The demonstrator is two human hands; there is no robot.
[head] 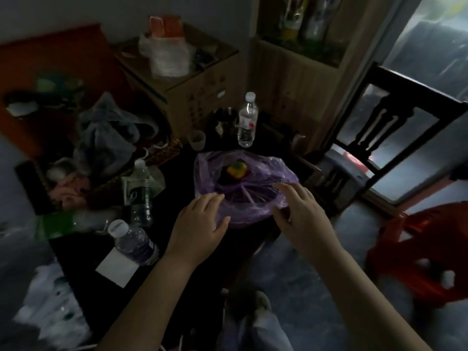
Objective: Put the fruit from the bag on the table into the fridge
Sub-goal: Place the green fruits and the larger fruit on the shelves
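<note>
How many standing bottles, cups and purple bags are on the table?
Standing bottles: 2 (clear water bottle, dark bottle)
Cups: 2 (plastic cup, metal mug)
Purple bag: 1
Total: 5

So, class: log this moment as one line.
left hand: open, at purple bag | right hand: open, at purple bag | yellow fruit: inside purple bag
</note>
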